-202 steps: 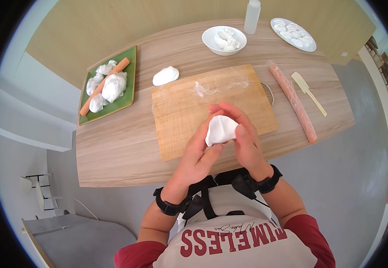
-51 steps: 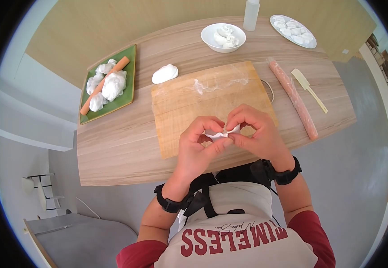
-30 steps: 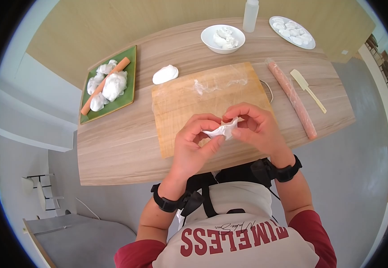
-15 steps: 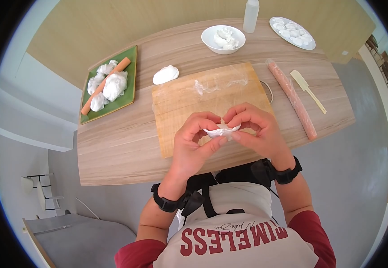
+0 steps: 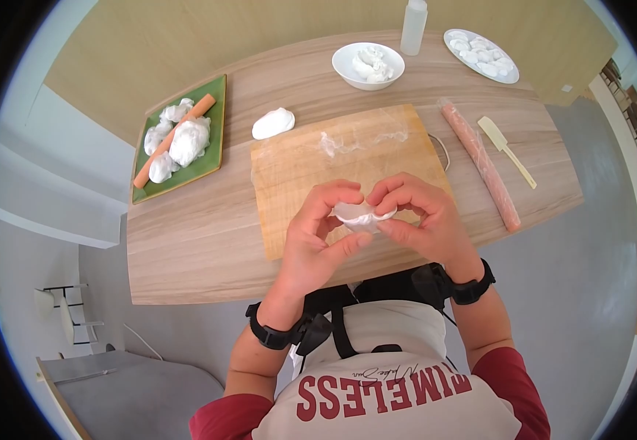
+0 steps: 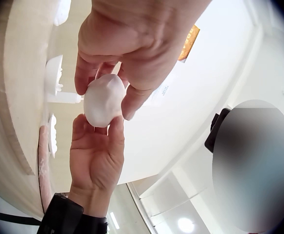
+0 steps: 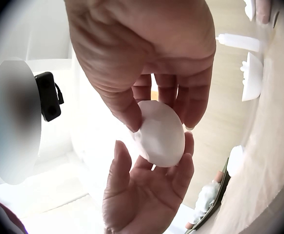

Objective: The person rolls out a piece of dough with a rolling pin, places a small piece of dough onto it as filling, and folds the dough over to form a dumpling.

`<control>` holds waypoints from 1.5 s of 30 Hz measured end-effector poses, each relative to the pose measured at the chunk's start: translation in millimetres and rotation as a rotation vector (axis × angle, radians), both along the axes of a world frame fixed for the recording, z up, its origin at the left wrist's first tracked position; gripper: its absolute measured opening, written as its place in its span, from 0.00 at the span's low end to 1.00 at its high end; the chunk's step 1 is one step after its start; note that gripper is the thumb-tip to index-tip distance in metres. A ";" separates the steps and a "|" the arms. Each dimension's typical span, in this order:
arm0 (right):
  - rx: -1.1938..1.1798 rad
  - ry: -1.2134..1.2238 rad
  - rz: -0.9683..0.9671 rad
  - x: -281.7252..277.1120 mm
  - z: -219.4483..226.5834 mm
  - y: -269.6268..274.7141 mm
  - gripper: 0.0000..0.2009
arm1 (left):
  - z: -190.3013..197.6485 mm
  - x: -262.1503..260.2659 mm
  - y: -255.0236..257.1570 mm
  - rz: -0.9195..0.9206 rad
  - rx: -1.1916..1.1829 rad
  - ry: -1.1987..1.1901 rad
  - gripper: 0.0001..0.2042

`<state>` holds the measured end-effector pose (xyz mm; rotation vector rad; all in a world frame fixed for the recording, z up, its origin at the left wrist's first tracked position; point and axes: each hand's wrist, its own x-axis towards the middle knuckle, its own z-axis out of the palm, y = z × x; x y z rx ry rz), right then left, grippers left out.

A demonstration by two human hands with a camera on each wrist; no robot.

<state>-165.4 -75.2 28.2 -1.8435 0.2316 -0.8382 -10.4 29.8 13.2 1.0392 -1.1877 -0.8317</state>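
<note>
Above the front of the wooden board point(image 5: 289, 183), both hands hold one thin white dumpling point(image 5: 360, 217). In the head view its left part spreads like a small cup, while its right edge is drawn together. My right hand point(image 5: 421, 213) pinches that right edge between thumb and fingertips. My left hand point(image 5: 315, 231) curves round the left side, fingers at its back and thumb close to its near face. Both wrist views show the dumpling's smooth rounded underside point(image 6: 103, 102), with fingertips around it. What lies inside is hidden.
Plastic film point(image 5: 348, 143) lies on the board. Around it are a white dough oval point(image 5: 273, 123), a green tray point(image 5: 217, 117) with wrapped lumps, a white bowl point(image 5: 344, 73), a bottle point(image 5: 414, 29), a plate point(image 5: 511, 78) of dumplings, a pink wrapped roll point(image 5: 480, 165) and a spatula point(image 5: 493, 134).
The dumpling went from a half-moon cradled in both hands to an edge pinched by the fingertips. In the last half second its left part has widened, and the left thumb has shifted slightly left.
</note>
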 end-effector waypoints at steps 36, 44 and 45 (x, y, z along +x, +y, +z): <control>0.408 -0.110 -0.214 16.7 -31.9 21.7 0.06 | -7.3 -1.7 -6.9 -0.197 0.326 0.802 0.19; -0.070 -0.132 -0.514 23.6 -26.3 26.1 0.07 | -8.4 -9.8 -10.1 -0.102 0.317 0.725 0.19; -0.070 -0.131 -0.513 24.8 -27.3 25.8 0.07 | -10.2 -10.7 -10.2 -0.102 0.316 0.726 0.19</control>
